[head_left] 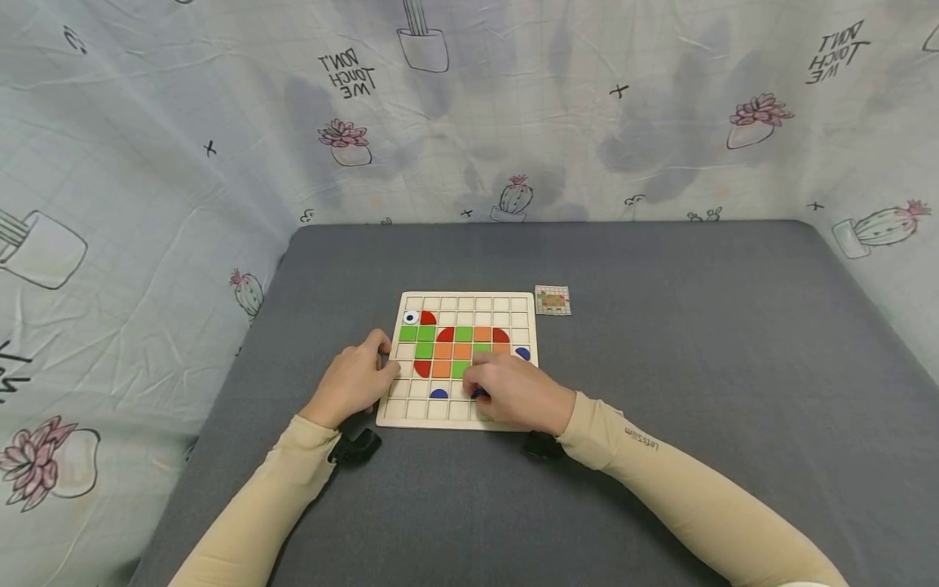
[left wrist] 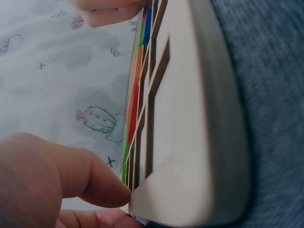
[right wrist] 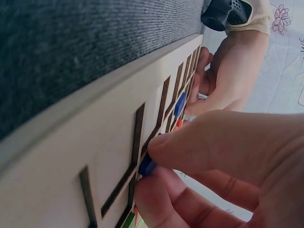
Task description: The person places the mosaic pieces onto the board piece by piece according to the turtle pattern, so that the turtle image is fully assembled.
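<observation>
A pale wooden grid board (head_left: pixel 411 412) lies on the table, with green, orange and red pieces in its cells. My right hand (head_left: pixel 513 390) pinches a small dark blue piece (right wrist: pixel 147 166) between thumb and fingers, low over the front rows. My left hand (head_left: pixel 350 379) holds the board's left edge, its thumb on the rim in the head view. In the left wrist view, the fingers meet the board near its rounded corner. A blue half-disc (head_left: pixel 438 394) sits in a front row, and another blue piece (head_left: pixel 522 354) at the right side. A round eye piece (head_left: pixel 411 318) is at upper left.
A small printed pattern card (head_left: pixel 553 300) lies by the board's far right corner. The grey table (head_left: pixel 660 342) is bordered by a white patterned cloth (head_left: pixel 469 114) at the back and sides. Black wrist cameras (head_left: pixel 355 447) sit under both wrists.
</observation>
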Tool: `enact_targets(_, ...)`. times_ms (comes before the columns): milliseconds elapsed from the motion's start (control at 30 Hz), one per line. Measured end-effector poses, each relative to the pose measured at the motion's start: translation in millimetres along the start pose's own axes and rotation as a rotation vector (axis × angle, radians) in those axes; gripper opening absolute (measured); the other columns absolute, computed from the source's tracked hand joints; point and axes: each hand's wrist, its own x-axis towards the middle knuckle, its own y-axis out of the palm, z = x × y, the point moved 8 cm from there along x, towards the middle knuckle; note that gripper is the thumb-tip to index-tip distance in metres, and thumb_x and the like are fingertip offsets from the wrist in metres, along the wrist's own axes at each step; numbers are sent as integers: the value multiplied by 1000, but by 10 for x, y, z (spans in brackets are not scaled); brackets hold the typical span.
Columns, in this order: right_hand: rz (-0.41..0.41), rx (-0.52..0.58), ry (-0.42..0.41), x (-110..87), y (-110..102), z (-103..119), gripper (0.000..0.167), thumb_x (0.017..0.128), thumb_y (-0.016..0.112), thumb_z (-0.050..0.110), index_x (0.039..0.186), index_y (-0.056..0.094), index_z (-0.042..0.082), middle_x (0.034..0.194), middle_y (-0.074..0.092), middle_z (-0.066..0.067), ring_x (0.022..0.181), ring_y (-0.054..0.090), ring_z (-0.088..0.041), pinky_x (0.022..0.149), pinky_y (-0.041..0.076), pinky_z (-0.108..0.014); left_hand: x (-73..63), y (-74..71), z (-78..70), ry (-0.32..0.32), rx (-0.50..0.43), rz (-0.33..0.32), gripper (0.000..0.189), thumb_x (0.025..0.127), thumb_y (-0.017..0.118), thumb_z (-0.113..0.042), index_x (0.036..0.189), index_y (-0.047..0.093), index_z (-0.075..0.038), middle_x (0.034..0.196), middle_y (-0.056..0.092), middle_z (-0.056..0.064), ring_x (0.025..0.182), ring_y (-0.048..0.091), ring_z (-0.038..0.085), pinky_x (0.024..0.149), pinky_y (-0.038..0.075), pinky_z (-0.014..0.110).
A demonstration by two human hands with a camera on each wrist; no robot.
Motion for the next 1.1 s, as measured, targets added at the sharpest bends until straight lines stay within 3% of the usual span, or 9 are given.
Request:
enact_targets(400,22,-8,20,-3,-12,-18,15,85,72,0,94,78,11,94,72,-1,81,62,-12,73,54,-26,9,-2,-6,-5,4,3,21,101,56,-18,117,53,-5,63,55,4,39,55,18,43,44,33)
enact_targets(600,-51,-9,69,-42,-212,-85,11,91,73,11,100,78,11,98,71,-2,80,63,-13,66,52,-25,14,1,-9,-2,3,2,21,101,56,-19,117,54,-5,63,55,4,39,55,18,43,45,33)
enact_targets(667,-102,-34,91,-70,-328,-127,16,93,75,18,106,78,9,105,73,-4,86,67,-16,69,56,-28,15,3,-10,-3,2,3,21,101,56,-19,118,54,-5,64,55,4,39,55,18,43,45,33)
enact_targets(767,-185,-79,122,-137,-532,-201,30,96,74,27,118,76,7,117,74,-10,103,72,-24,77,61,-38,12,4,-16,-5,1,5,21,101,56,-19,118,54,-5,63,55,4,39,55,18,42,44,33)
enact_targets(867,-244,-118,163,-219,-716,-286,46,98,72,36,133,69,6,133,69,-14,123,66,-31,91,60,-48,8,-1,-17,-5,2,9,21,102,55,-19,118,54,-5,63,55,4,39,55,18,42,44,33)
enact_targets(967,-273,-125,198,-293,-851,-357,59,100,69,42,145,59,6,148,59,-17,138,55,-36,105,53,-55,4,-9,-16,-1,0,9,21,102,55,-19,117,53,-6,62,55,4,38,55,18,42,44,33)
enact_targets(1100,-312,-155,212,-371,-1005,-424,70,100,68,47,153,50,6,162,42,-21,154,31,-44,119,34,-63,-10,-15,-12,-6,-9,13,22,101,55,-20,117,53,-6,62,54,4,38,55,18,42,44,34)
